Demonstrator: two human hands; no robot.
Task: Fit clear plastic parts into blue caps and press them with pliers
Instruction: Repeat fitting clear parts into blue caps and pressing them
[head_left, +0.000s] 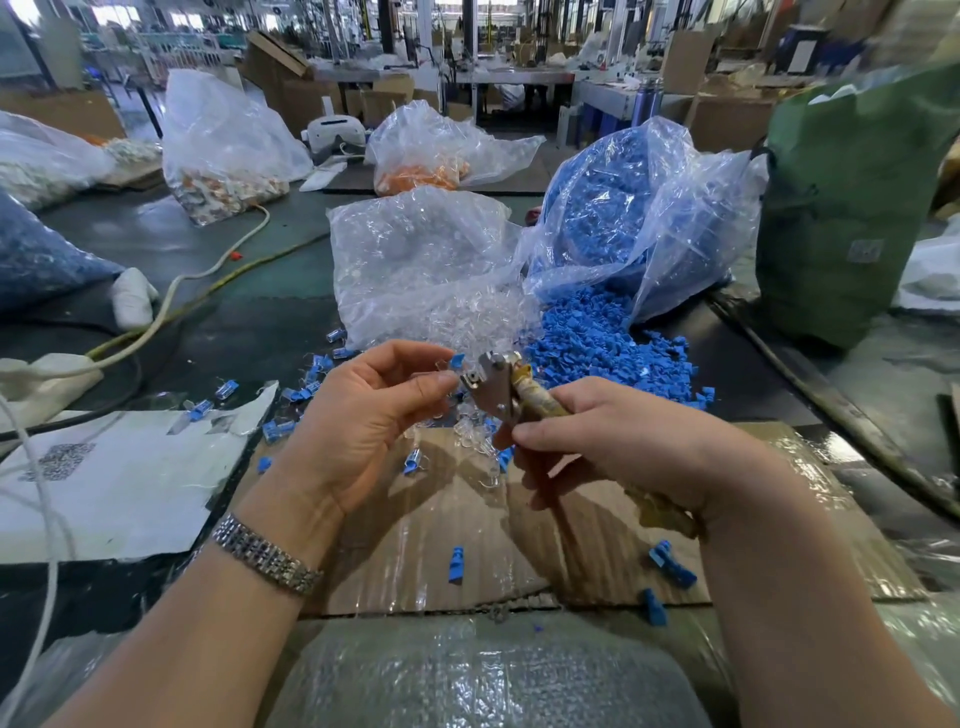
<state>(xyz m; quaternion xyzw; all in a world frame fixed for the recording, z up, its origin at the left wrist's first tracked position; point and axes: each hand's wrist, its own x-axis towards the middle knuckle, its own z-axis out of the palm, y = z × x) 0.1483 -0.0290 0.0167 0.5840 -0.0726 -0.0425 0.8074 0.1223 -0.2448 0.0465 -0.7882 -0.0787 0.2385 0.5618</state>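
Left hand (363, 415) raised over cardboard (810, 467), fingers curled, pinching small clear part (434, 370) at pliers (493, 387) head. Right hand (618, 441) wrapped round pliers handles, head touching left fingertips. Whether a cap sits in the jaws: cannot tell. Loose blue caps (608, 348) spilling from bag (644, 208) just beyond hands. Clear parts bag (415, 249) left of it. Stray caps scattered on cardboard. Watch (265, 553) on left wrist.

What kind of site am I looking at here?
Most likely a factory assembly floor: bulk bags of blue caps and clear parts spill onto the bench, cardboard cartons stand behind, and the right hand grips pliers.
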